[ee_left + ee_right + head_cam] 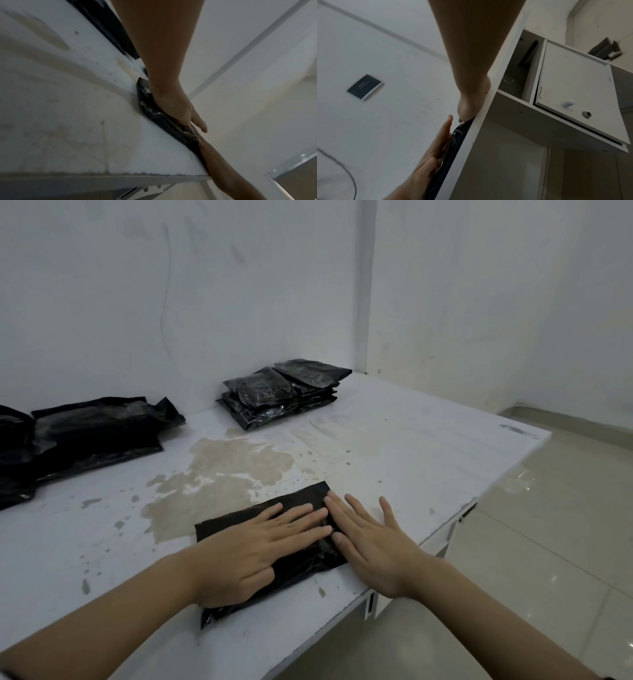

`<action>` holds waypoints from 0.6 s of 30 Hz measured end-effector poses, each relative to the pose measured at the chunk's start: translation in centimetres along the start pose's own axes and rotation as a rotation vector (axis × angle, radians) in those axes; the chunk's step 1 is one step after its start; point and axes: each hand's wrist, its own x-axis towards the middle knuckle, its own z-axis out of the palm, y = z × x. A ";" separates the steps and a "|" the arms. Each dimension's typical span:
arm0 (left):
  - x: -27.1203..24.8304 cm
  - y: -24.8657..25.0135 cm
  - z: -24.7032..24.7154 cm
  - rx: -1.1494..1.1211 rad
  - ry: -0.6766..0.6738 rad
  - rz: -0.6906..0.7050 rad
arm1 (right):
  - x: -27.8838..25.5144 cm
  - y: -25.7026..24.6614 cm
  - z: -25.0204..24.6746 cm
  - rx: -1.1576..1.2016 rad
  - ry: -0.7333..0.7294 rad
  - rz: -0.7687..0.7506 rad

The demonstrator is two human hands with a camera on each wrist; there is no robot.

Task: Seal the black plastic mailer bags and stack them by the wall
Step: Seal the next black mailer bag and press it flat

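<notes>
Head view: stacked mailers (pixel 284 395) beside wall (pixel 171 285).

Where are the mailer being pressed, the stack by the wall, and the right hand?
mailer being pressed (pixel 236 525), head view, bare top-left part of the bag.
stack by the wall (pixel 274 397), head view, top bags of the pile.
right hand (pixel 373 546), head view, back of the hand.

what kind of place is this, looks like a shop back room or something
Probably a bare packing room. Both hands, left hand and right hand, press a black mailer bag flat on a stained white worktable, with a stack of sealed bags against the plain wall.
</notes>
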 end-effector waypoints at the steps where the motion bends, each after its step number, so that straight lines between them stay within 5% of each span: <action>1: 0.0 -0.4 0.4 -0.006 0.039 0.024 | 0.0 0.0 0.1 0.004 0.017 0.007; 9: -0.1 -1.5 1.9 -0.105 0.136 0.071 | -0.6 1.1 0.3 0.143 0.182 0.098; 10: 0.0 -1.5 1.9 -0.103 0.139 0.061 | -0.6 1.6 0.6 0.279 0.341 0.124; 12: 0.0 -1.4 2.0 -0.094 0.146 0.048 | -0.9 2.4 0.4 0.727 0.967 0.289; 14: 0.1 -1.3 2.1 -0.083 0.153 0.048 | -1.0 4.6 -0.8 1.152 1.448 0.675; 16: 0.1 -1.3 2.2 -0.077 0.157 0.054 | -1.1 7.5 -2.0 1.574 1.455 0.997; 18: 0.1 -1.3 2.2 -0.075 0.148 0.046 | -0.8 10.0 -2.6 1.750 1.346 1.049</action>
